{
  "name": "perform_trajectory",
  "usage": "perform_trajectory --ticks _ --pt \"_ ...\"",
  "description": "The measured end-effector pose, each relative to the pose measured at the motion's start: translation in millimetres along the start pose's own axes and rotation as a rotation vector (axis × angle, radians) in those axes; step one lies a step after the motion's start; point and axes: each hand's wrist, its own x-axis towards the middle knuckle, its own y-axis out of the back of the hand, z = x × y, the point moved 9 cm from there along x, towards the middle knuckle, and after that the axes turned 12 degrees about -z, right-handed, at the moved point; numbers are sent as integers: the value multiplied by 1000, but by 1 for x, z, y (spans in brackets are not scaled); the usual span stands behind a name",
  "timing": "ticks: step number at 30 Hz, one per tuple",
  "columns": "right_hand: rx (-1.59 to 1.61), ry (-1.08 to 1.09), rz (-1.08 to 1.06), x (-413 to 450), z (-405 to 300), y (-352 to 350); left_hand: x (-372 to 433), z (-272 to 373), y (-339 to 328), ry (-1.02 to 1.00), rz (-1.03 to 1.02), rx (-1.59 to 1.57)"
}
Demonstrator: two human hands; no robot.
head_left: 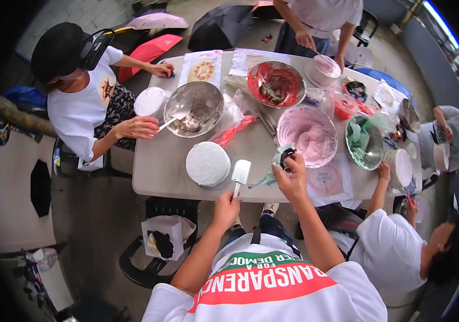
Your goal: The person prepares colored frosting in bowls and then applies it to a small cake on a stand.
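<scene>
In my left hand point(226, 211) is a white-handled spatula point(241, 172), its flat blade raised over the front edge of the table and smeared with pale icing. My right hand point(294, 177) grips a clear piping bag point(267, 175) with green icing in it. The bag's tip slants down to the left, and something black shows at my fingers. Left of the spatula, a round cake point(208, 164) coated in white icing stands on a board. Just beyond my right hand is a steel bowl of pink icing point(307, 135).
Other steel bowls hold red icing point(276, 84), grey-white icing point(193, 109) and a green-smeared bag point(359, 141). A printed birthday sheet point(328, 179) lies front right. Co-workers stand or sit around the table point(165, 177). A black chair point(149, 261) bears a white box point(164, 238).
</scene>
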Motion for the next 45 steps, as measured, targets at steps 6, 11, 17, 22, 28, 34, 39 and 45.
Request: perform_trajectory --ticks 6,11,17,22,28,34,39,45 --pt "-590 477 -494 -56 -100 -59 -34 103 -12 -448 -282 539" --pt "-658 622 -620 -67 -74 -84 -64 138 -7 -473 -470 543" --pt "-633 452 -269 -48 -63 -77 -76 135 -6 -594 -300 603" --pt "-440 141 -18 -32 -50 -59 -87 115 -9 -467 -207 717" --pt "226 -205 621 -14 29 10 -97 98 3 -541 -61 518" --pt "-244 82 110 -52 -39 -80 -88 108 4 -624 -79 276" --pt "204 -132 125 -12 33 -56 -91 106 -15 -611 -109 417" --pt "774 -201 305 -31 15 -79 -62 97 11 -544 -16 364"
